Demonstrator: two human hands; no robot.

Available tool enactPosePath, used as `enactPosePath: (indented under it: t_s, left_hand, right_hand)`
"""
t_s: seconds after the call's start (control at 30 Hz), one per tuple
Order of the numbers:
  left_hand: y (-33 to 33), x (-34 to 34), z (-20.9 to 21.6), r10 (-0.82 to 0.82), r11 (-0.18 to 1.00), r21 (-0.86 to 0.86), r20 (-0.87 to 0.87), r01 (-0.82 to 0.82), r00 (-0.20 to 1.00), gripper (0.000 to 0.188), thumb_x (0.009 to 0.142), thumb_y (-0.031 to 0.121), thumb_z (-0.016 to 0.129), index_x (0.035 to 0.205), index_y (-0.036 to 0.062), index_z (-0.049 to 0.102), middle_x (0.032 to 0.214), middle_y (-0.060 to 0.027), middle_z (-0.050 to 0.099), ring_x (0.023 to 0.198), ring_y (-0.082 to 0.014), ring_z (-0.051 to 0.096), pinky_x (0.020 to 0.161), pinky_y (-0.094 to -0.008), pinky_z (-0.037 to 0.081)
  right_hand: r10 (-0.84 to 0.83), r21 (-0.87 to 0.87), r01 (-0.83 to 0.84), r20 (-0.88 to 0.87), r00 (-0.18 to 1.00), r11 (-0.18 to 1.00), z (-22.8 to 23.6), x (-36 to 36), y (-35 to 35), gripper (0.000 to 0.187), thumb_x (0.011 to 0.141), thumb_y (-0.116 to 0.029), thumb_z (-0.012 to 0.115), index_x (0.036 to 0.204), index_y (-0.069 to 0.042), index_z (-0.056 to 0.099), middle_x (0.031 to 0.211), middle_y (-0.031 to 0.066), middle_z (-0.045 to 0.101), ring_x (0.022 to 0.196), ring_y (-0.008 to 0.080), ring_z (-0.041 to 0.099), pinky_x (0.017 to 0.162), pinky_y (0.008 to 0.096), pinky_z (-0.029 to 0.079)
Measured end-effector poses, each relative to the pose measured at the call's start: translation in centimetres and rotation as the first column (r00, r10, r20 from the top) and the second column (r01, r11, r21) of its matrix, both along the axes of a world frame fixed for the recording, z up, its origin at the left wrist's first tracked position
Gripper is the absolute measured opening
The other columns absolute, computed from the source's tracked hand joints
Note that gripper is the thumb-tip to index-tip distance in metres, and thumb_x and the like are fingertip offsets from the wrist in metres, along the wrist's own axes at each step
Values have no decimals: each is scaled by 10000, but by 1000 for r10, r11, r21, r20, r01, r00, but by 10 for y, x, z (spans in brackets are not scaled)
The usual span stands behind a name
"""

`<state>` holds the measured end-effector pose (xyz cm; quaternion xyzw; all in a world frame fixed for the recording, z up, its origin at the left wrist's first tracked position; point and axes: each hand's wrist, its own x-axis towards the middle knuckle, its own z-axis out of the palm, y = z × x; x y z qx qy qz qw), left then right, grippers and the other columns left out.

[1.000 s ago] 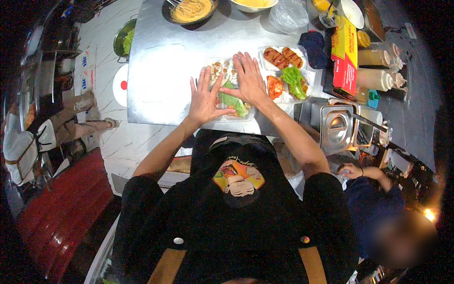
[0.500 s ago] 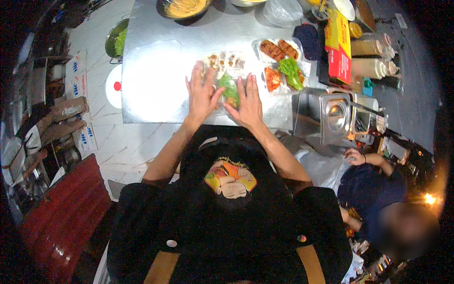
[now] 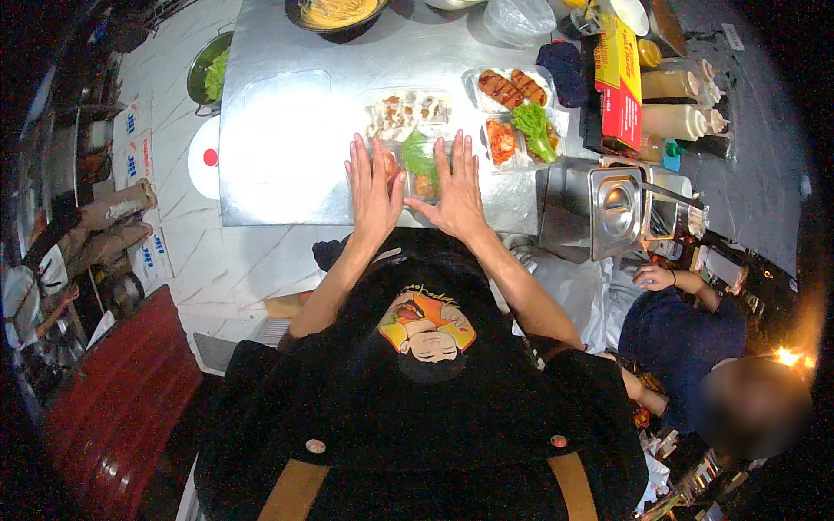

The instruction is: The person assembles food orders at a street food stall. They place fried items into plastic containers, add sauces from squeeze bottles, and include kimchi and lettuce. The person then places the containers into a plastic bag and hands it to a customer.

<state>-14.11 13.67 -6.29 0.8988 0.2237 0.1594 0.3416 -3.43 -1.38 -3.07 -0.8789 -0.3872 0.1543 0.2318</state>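
Table (image 3: 347, 54): near edge crosses mid-frame, just under the wrists; left edge climbs from centre left toward the top. Bare metal fills the left part, washed out by glare, leaving the left hand (image 3: 373, 184) wide room on its outer side. The right hand (image 3: 456, 184) has a narrower strip beside it, bounded above by the second box (image 3: 471, 89), with patties (image 3: 512, 89). Lower right, beyond the table's edge: metal pan (image 3: 615, 213).

Both hands lie flat, palms down, fingers straight and pointing up-frame, thumbs turned inward, nothing gripped. Between them, centre frame, the near box (image 3: 421, 198); whether fingers press it or only rest alongside, cannot tell.

Against the half-second-old frame: left hand sits lower and clear of the pale food (image 3: 408, 113); red food (image 3: 391, 165) now shows by its thumb. Right hand's pose nearly the same. A second back, its fingers reached over the pale food.

Box stands square to the near edge, pale food end up-frame, lettuce (image 3: 419, 154) and red food end toward the person. Sides look close to equal; long axis uncertain.

Farther, along the top: dark bowl (image 3: 349, 33), plastic bag (image 3: 519, 22); upper right, carton (image 3: 618, 82), then bottles (image 3: 673, 122).
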Motion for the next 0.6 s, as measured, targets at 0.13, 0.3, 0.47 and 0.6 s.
enactPosePath:
  t_s: [0.13, 0.3, 0.47, 0.6]
  left_hand:
    - [18, 12, 16, 13, 1000, 22, -32, -12, 999, 809, 1001, 338, 624, 1624, 6, 229, 1669, -318, 158, 1529, -520, 183, 1222, -663, 140]
    - [63, 68, 9, -92, 968, 232, -10, 92, 996, 820, 962, 452, 672, 1587, 33, 348, 1606, -275, 294, 1486, -493, 269, 1204, -659, 196]
    - [81, 82, 22, -177, 960, 189, -173, 209, 969, 791, 958, 507, 664, 1559, 59, 414, 1578, -263, 353, 1464, -469, 314, 1205, -588, 250]
    - [89, 89, 0, -261, 845, 474, -41, 249, 965, 713, 966, 464, 649, 1486, 6, 482, 1507, -215, 443, 1408, -397, 399, 1180, -570, 273]
  right_hand:
    - [-7, 9, 6, 116, 993, 1000, -6, -6, 2, 1175, 793, -671, 760, 1627, -25, 241, 1629, 368, 180, 1497, 538, 218, 1217, 618, 215]
    - [25, -74, -16, 130, 991, 997, 3, 0, 6, 1148, 786, -703, 744, 1609, -35, 303, 1642, 360, 169, 1523, 534, 180, 1228, 629, 191]
    - [59, -167, -43, 94, 994, 985, 25, 24, 14, 982, 844, -665, 713, 1531, -31, 412, 1571, 309, 349, 1440, 494, 348, 1195, 635, 253]
    - [82, 215, -166, 353, 932, 962, 8, 81, 42, 918, 881, -657, 669, 1507, -28, 434, 1525, 286, 398, 1364, 467, 423, 1173, 585, 313]
